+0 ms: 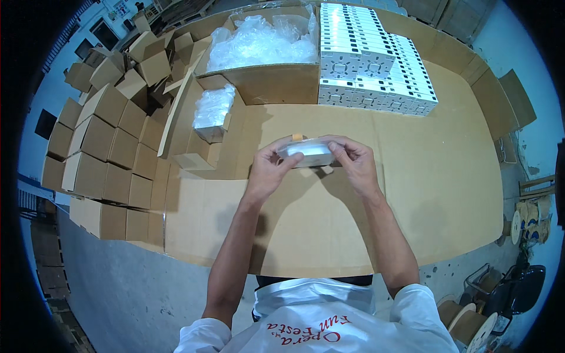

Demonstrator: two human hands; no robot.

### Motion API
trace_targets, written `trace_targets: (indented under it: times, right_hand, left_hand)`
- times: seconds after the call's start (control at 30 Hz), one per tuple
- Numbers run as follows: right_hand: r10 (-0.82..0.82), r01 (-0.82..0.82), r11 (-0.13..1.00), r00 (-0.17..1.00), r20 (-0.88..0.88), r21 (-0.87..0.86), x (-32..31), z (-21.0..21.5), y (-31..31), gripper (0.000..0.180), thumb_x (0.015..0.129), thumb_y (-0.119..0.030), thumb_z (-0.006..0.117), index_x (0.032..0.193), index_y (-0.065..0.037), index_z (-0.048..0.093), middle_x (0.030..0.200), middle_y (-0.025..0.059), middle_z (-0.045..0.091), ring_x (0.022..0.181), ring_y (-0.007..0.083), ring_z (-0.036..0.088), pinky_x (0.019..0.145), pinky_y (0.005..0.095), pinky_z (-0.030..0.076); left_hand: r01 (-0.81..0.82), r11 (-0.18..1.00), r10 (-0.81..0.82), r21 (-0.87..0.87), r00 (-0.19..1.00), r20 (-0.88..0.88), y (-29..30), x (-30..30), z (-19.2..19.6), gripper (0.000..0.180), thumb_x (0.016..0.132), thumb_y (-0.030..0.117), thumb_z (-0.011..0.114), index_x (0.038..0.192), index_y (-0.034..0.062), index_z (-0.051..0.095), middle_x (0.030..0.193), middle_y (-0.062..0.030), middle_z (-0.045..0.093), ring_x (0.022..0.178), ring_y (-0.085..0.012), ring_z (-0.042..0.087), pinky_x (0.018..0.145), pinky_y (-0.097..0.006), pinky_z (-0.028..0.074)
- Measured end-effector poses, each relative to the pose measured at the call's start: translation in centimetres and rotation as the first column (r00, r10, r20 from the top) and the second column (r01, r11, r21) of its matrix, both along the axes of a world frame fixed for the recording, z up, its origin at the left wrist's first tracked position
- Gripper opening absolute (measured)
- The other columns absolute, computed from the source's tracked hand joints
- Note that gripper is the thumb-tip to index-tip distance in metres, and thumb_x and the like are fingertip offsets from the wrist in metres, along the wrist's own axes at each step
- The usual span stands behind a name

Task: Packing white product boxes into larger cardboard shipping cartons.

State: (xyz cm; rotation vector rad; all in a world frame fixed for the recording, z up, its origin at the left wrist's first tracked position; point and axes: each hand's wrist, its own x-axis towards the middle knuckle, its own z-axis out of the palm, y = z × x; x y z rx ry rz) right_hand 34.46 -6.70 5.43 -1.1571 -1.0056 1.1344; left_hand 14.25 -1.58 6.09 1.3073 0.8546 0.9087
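Note:
Between my two hands, above the middle of the cardboard-covered table, is a small white oblong item (312, 154), glossy as if wrapped in clear plastic. My left hand (269, 170) pinches its left end, thumb along the near face. At the other end my right hand (356, 163) is closed on it, thumb on top. A small orange-brown tab (297, 137) sticks up at its far edge; what it belongs to I cannot tell. Left of my hands, an open shallow carton (194, 160) holds several items in clear wrap (213, 112).
A large carton (271, 85) heaped with clear plastic packaging (262, 44) stands at the far middle. To its right are stacked white boxes (376, 94) with black markings. Brown cartons (97, 141) are piled at the left. Cardboard walls (491, 109) edge the table; cable reels (471, 323) stand lower right.

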Motion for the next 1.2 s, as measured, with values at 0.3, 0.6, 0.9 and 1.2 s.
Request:
trace_targets:
  times: [0.3,0.6,0.9,1.2]
  right_hand:
    - [0.198,-0.21,0.975,0.97,0.137,0.076,0.5,0.3,-0.6,0.02,0.089,0.002,0.069,0.106,-0.001,0.076,0.116,0.0118,0.071,0.097,0.0148,0.067,0.08,0.0283,0.057]
    - [0.207,-0.362,0.924,0.746,0.633,0.126,-0.9,-0.4,-4.1,0.029,0.08,-0.001,0.073,0.105,-0.014,0.08,0.127,0.0057,0.069,0.125,0.0296,0.055,0.103,0.0405,0.049]
    - [0.233,-0.366,0.927,0.739,0.632,0.085,-0.8,-0.8,-6.1,0.026,0.082,-0.008,0.074,0.106,-0.018,0.08,0.137,0.0022,0.064,0.138,0.0353,0.044,0.113,0.0461,0.04]
    - [0.267,-0.327,0.937,0.898,0.349,0.124,-0.7,-1.0,-5.2,0.018,0.088,-0.007,0.072,0.105,-0.006,0.078,0.124,0.0093,0.071,0.131,0.0314,0.053,0.111,0.0434,0.041]
  left_hand:
    - [0.079,0.991,-0.077,0.104,0.997,-0.023,-0.5,-2.4,-1.2,0.021,0.093,0.004,0.069,0.113,-0.0001,0.073,0.112,-0.0082,0.072,0.108,-0.0143,0.063,0.093,-0.03,0.052]
    - [0.277,0.875,-0.118,0.397,0.917,-0.38,-3.6,-6.5,-2.0,0.023,0.088,0.007,0.072,0.109,0.0129,0.079,0.128,-0.0033,0.069,0.138,-0.0304,0.047,0.11,-0.042,0.043]
    - [0.31,0.851,-0.11,0.425,0.895,-0.433,-5.3,-6.9,-1.4,0.023,0.087,0.007,0.073,0.108,0.0112,0.078,0.125,-0.0033,0.071,0.13,-0.0305,0.053,0.107,-0.042,0.046]
    - [0.117,0.984,-0.087,0.132,0.973,-0.213,-4.9,-5.7,-0.9,0.021,0.098,0.013,0.066,0.111,0.0002,0.075,0.109,-0.0136,0.073,0.081,-0.0141,0.068,0.072,-0.026,0.055]
